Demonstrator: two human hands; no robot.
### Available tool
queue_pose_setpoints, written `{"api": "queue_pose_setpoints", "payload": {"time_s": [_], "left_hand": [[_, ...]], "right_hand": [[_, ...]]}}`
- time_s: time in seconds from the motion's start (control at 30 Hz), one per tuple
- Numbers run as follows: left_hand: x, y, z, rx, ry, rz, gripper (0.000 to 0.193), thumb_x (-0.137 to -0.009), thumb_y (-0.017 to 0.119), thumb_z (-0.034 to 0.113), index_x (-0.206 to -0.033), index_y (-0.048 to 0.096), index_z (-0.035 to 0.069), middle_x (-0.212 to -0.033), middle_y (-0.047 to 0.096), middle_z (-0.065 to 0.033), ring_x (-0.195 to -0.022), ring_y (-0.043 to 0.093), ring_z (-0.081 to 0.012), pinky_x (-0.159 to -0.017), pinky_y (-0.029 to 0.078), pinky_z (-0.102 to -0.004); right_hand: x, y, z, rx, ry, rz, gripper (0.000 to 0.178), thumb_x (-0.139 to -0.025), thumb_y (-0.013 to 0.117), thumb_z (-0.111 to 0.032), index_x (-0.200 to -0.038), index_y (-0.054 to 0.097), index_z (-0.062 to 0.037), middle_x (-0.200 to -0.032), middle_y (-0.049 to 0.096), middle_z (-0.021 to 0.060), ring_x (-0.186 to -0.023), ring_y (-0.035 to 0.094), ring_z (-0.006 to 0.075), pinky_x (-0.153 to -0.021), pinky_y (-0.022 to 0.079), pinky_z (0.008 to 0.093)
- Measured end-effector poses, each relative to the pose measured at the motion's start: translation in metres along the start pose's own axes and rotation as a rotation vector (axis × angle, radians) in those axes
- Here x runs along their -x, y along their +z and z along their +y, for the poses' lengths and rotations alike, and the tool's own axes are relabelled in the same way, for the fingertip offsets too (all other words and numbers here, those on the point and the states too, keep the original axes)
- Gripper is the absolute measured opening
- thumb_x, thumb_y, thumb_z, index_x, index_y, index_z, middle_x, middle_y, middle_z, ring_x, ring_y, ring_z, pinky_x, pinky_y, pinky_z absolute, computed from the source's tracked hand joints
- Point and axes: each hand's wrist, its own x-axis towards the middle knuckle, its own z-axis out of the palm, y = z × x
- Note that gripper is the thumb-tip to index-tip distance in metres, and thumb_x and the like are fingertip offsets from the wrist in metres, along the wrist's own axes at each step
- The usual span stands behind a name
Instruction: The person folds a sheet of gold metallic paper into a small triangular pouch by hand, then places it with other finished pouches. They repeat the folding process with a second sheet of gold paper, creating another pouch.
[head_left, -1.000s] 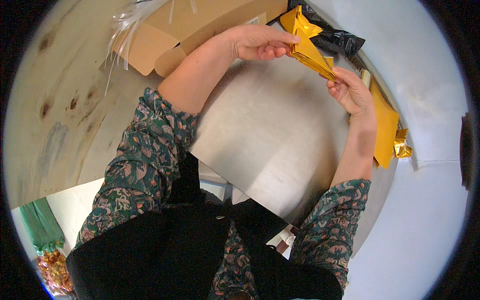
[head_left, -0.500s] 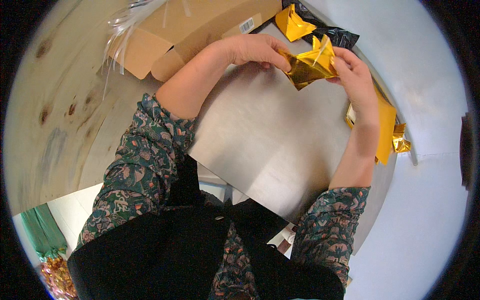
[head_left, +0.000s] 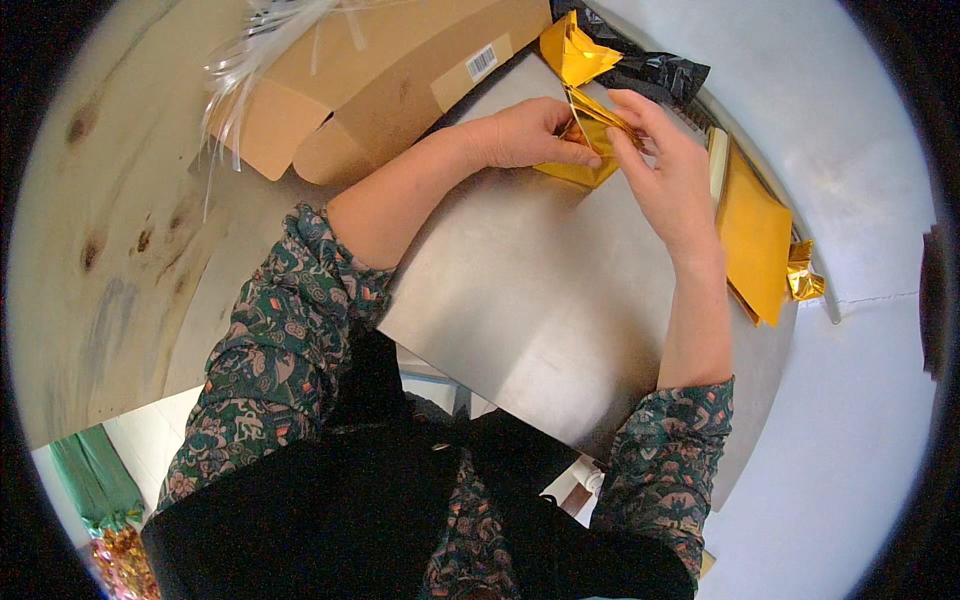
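Note:
Between my hands, above the far part of a grey metal sheet [head_left: 480,290], is a piece of folded gold foil paper [head_left: 592,112]. My left hand [head_left: 530,135] pinches its left side, thumb in front. On its right side my right hand [head_left: 655,150] grips a fold with bent fingers. The lower part of the foil slopes down below my left thumb. Just beyond it lies another folded gold foil piece [head_left: 577,52]. My fingers hide part of the held foil.
An open cardboard box [head_left: 390,80] with clear plastic strips [head_left: 255,60] stands far left. Black plastic [head_left: 660,75] lies at the back. Gold sheets [head_left: 755,235] and a crumpled gold foil piece [head_left: 803,270] are at right, by the white wall [head_left: 860,390]. A green bundle [head_left: 95,475] sits lower left.
My hands have drawn closer together and turned the foil, whose raised points now lie folded flatter. My right hand has moved left and shows more of its back.

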Motion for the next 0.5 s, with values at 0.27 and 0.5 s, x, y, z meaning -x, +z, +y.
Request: {"api": "queue_pose_setpoints", "payload": {"time_s": [0.27,0.5], "left_hand": [[0.004,-0.004,0.002,-0.059,-0.084,0.018,0.045,-0.089,0.081,0.035,-0.119,0.071,0.003,-0.106,0.075,-0.005,-0.093,0.066,-0.0129,-0.087,0.053,-0.0297],[-0.003,0.007,-0.021,-0.049,0.102,0.043,0.047,-0.091,0.077,0.037,-0.111,0.069,-0.004,-0.095,0.073,-0.01,-0.084,0.065,-0.0162,-0.08,0.054,-0.0309]], "right_hand": [[0.012,0.02,0.046,-0.408,0.123,0.07,0.031,-0.095,0.072,-0.014,-0.125,0.067,-0.0069,-0.11,0.073,0.0063,-0.1,0.069,0.0128,-0.089,0.055,0.0292],[0.024,0.034,0.04,-0.273,0.058,0.211,0.03,-0.1,0.066,-0.016,-0.127,0.064,-0.0039,-0.11,0.072,0.0098,-0.097,0.069,0.0159,-0.087,0.054,0.0295]]}}
